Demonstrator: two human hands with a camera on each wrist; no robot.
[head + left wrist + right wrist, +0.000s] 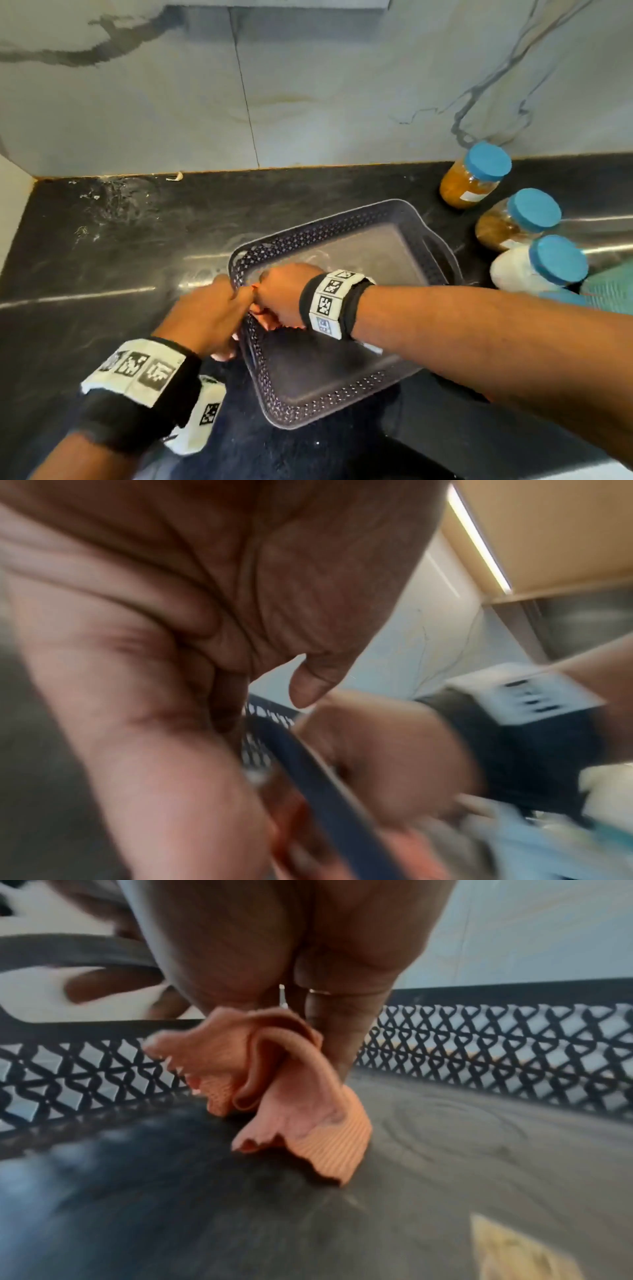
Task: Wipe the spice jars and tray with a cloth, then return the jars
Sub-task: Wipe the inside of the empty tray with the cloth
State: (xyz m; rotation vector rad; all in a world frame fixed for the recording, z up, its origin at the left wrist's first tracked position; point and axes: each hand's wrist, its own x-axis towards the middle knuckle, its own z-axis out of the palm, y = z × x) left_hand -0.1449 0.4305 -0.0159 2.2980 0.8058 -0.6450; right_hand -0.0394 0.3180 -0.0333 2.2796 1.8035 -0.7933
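A dark lattice-walled tray (308, 414) lies empty on the black counter. My left hand (219, 315) grips its left rim, and in the right wrist view my left fingers (113, 985) curl through the handle slot. My right hand (281, 291) is inside the tray near that rim, clutching a bunched orange cloth (270, 320) whose folds (291, 1096) rest against the tray floor (479, 1150). Three blue-lidded jars stand to the right of the tray: an amber one (472, 178), a brown one (513, 222) and a white one (534, 263).
A marbled wall (308, 85) backs the counter. A teal cloth (609, 287) lies at the right edge beside the white jar. Pale smears mark the counter at the far left (102, 205). A steel ridge (603, 219) runs past the jars.
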